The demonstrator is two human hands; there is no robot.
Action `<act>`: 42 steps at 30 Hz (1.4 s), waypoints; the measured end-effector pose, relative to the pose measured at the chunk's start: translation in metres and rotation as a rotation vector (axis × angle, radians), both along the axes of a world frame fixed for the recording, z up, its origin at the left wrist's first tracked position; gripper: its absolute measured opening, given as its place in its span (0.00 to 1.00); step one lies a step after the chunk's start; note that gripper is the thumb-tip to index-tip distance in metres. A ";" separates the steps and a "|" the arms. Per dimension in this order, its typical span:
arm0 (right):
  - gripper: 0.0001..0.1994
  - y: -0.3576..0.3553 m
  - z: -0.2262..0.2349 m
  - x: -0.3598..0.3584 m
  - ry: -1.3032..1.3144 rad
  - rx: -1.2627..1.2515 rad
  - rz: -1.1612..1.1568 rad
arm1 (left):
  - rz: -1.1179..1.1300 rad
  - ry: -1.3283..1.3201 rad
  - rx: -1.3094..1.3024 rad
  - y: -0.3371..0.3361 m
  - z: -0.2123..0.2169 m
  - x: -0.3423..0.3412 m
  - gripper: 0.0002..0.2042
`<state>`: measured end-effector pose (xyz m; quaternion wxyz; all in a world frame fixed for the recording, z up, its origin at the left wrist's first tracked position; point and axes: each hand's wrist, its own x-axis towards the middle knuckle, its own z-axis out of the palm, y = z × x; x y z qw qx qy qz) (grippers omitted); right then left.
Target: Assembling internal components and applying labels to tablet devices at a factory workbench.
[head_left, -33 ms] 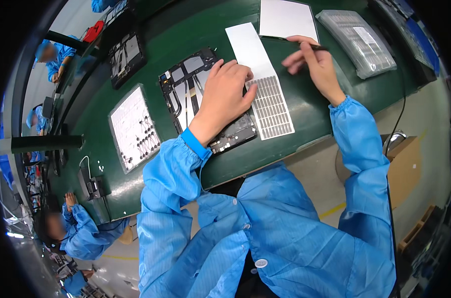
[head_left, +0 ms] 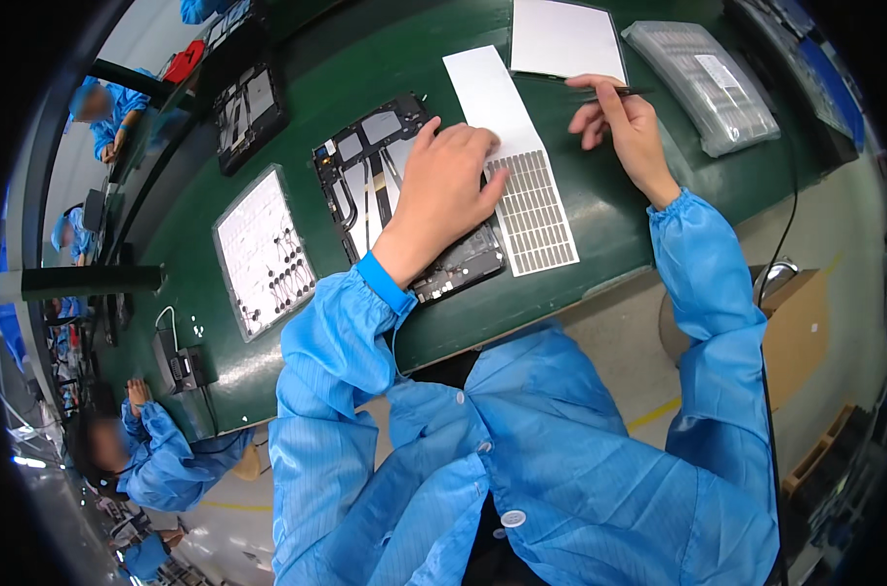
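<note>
My left hand [head_left: 446,181] lies palm down over a dark opened electronic device [head_left: 390,125], covering part of it. Its fingers are slightly bent, with the thumb apart at the edge of a white label sheet [head_left: 536,215]. That sheet, half of it a grid of small pale strips, lies along the device's right side. A blue band circles my left wrist. To the right of the sheet, my right hand [head_left: 629,132] is raised, gripping a thin black tool [head_left: 637,91] between thumb and fingers. Whether it is tweezers or a pen I cannot tell.
A plastic-covered sheet with small black parts [head_left: 263,254] lies left of the device. Farther off sit a second device [head_left: 248,112], a white sheet [head_left: 565,39] and a clear-wrapped pack [head_left: 702,83]. A co-worker's hand [head_left: 139,394] rests at the bench's left end.
My right hand has shifted slightly to the right with the thin black tool, and its fingers look less blurred. The left hand stays in place.
</note>
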<state>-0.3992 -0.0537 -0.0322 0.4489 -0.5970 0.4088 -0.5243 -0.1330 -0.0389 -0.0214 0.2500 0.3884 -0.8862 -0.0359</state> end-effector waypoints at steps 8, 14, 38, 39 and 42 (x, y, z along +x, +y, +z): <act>0.12 -0.003 -0.006 0.005 0.073 0.148 0.069 | 0.062 -0.115 0.059 0.007 0.007 -0.005 0.29; 0.12 -0.004 -0.002 0.010 0.112 0.218 0.056 | 0.059 -0.035 -0.022 0.007 0.001 -0.005 0.31; 0.18 -0.042 0.026 0.107 -0.065 0.190 0.184 | 0.244 0.217 -0.051 0.016 0.042 0.126 0.28; 0.18 -0.046 0.031 0.132 -0.030 0.145 0.242 | 0.310 0.232 0.014 0.018 0.034 0.141 0.30; 0.16 -0.065 0.029 0.191 0.005 0.072 0.318 | 0.345 0.309 0.031 0.022 0.008 0.158 0.33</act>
